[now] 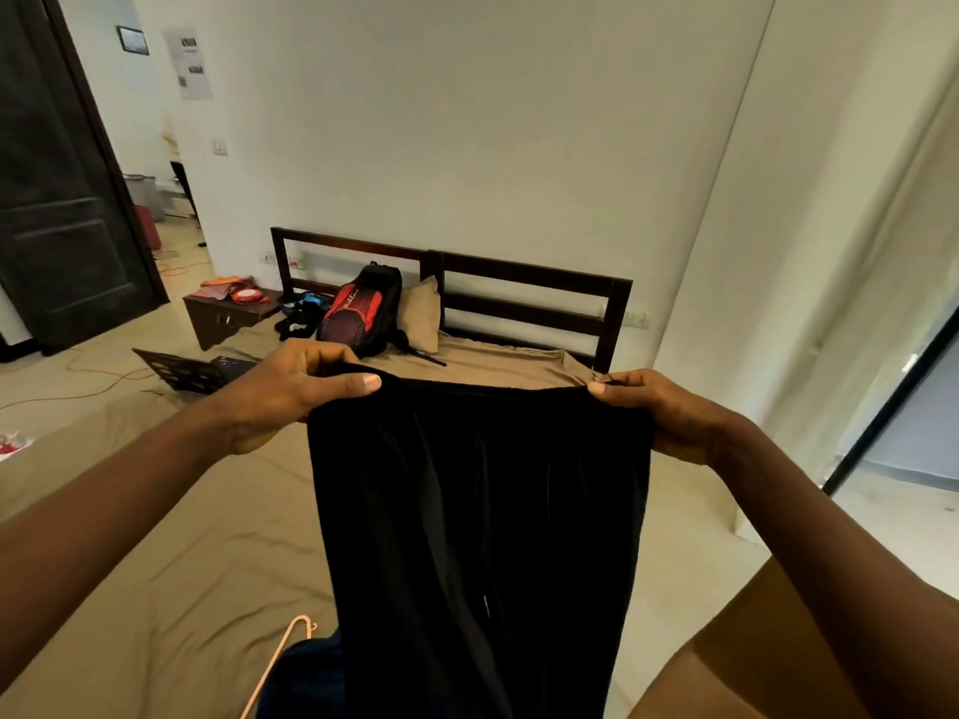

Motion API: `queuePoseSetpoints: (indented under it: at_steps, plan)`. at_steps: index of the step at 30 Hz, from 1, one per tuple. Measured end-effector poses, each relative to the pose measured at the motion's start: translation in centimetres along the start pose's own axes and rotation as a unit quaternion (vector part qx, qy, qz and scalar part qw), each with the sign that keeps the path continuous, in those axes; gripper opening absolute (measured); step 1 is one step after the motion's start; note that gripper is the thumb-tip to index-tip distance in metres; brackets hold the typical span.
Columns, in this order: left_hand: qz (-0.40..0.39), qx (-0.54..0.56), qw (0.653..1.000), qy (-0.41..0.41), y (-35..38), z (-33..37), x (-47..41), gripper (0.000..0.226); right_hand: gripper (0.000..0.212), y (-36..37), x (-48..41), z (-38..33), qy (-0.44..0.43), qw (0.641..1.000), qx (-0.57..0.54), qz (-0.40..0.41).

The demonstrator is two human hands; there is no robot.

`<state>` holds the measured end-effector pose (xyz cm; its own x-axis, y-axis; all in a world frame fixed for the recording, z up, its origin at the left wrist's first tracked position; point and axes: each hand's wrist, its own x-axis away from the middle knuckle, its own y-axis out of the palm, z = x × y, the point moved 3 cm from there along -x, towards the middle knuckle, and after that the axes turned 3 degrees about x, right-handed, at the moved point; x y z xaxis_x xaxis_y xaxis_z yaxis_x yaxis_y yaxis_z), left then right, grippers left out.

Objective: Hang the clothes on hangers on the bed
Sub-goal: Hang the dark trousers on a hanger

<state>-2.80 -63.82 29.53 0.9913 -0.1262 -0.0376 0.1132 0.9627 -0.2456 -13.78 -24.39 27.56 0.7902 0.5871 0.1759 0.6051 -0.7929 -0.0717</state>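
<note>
Holds up a black garment (482, 511) by its top edge, stretched flat over the bed (171, 589). Grips the left corner with the left hand (290, 391), thumb pressed on the front and fingers curled behind. Pinches the right corner with the right hand (659, 412) in the same way. Hangs straight down and runs off the near edge, so cannot tell what kind of clothing.

Blocks most of the middle of the mattress from sight. Just left of the hanging cloth, near: a peach hanger (290, 646) lying on the sheet, partly covered by a dark blue cloth (306, 677), itself cut off below.

At the far end, against the dark headboard (524, 293): a red and black backpack (360, 313) leaning beside a tan pillow (420, 313). Pale lettering on the backpack, too small to read. Left of these, on the bed: an open laptop (192, 371). Beyond the bed's far left corner: a low nightstand (228, 313) with orange things on top.

Far left: a dark door (62, 199), and printed sheets (189, 62) taped to the wall, unreadable. Near right: a brown flat surface (726, 640), cropped.
</note>
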Motion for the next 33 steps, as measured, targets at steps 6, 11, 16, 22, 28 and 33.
queuePoseSetpoints:
  at_steps: [6,11,16,22,28,33]
  plan:
    - [0.118,0.136,0.972,-0.151,1.3,-6.8,-2.5,0.033,0.024,0.0,-2.3,4.5,0.11,0.986,-0.077,0.096]
    - [0.274,0.374,0.839,-0.284,9.2,-19.4,-2.4,0.024,0.025,7.5,-2.1,12.6,0.194,0.919,-0.284,0.191]
    - [0.399,0.435,0.763,-0.263,19.6,-22.2,1.1,0.014,0.027,13.6,-1.1,20.5,0.18,0.861,-0.383,0.282]
    - [0.365,0.128,0.91,-0.149,24.4,-18.8,2.2,0.011,0.012,16.2,0.4,21.2,0.125,0.903,-0.29,0.291]
    - [0.341,-0.092,0.935,-0.041,26.1,-18.3,3.2,0.017,0.012,15.2,1.3,22.3,0.084,0.931,-0.114,0.337]
    - [0.306,-0.132,0.943,0.002,27.2,-18.2,3.7,0.016,0.016,15.1,2.3,22.2,0.07,0.941,-0.138,0.301]
